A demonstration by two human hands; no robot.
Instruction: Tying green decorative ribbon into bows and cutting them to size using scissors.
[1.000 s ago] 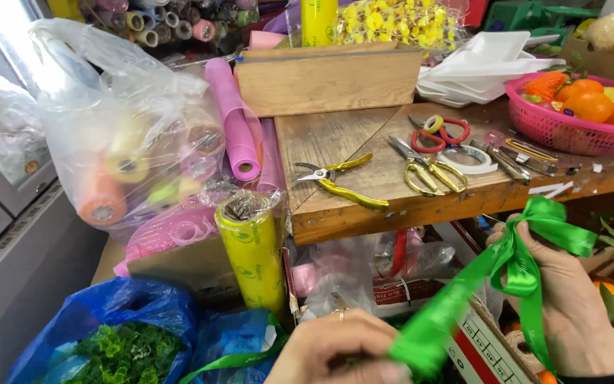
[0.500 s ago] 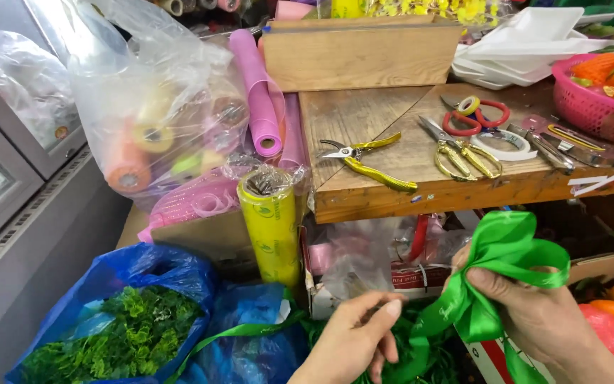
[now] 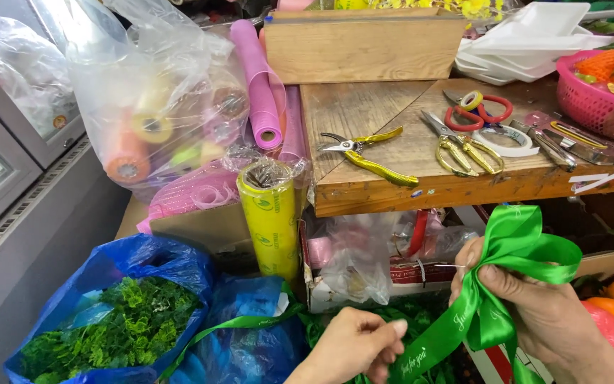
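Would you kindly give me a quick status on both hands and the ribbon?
Right hand pinching green ribbon bow at its knot. Left hand closed on the ribbon tail, drawn taut. Nothing between them.

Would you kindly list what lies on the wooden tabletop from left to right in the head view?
Yellow-handled pruning shears → gold-handled scissors → white tape roll → pink basket of oranges at the far right.

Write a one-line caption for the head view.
Right hand pinches a green bow; left hand holds its tail.
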